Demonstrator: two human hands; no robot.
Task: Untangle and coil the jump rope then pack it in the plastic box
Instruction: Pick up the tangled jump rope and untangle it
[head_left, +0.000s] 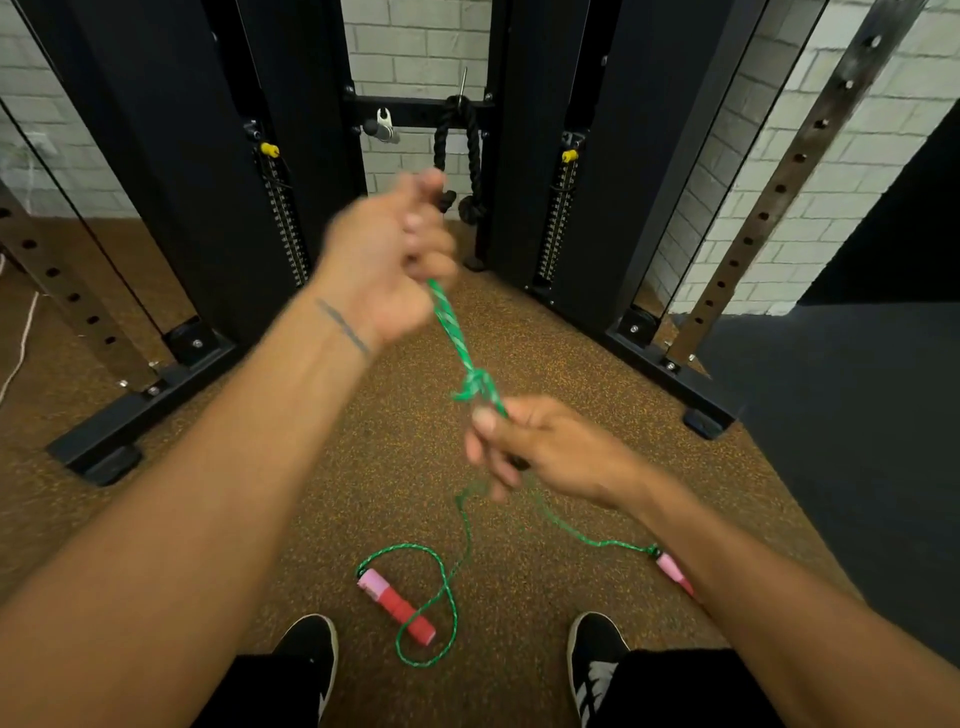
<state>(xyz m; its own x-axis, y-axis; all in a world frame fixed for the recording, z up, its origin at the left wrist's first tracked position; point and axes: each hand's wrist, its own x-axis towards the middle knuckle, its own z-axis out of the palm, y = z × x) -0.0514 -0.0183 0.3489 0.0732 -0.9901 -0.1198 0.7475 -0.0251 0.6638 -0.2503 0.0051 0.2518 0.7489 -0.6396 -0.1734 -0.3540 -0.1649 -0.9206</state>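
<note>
A green-and-white jump rope (451, 328) stretches taut between my two hands, with a knot (477, 387) just above the lower hand. My left hand (387, 260), blurred, is closed on the rope's upper part. My right hand (540, 449) pinches the rope right below the knot. From there the rope hangs down to the floor, where it loops around one red and pink handle (397, 605). The second handle (672, 569) shows partly behind my right forearm. No plastic box is in view.
I stand on brown speckled rubber flooring (545, 338), my black shoes (306, 649) at the bottom edge. A black cable machine frame (171, 384) flanks both sides ahead. A black rope attachment (470, 156) hangs at its centre. A dark mat (857, 441) lies to the right.
</note>
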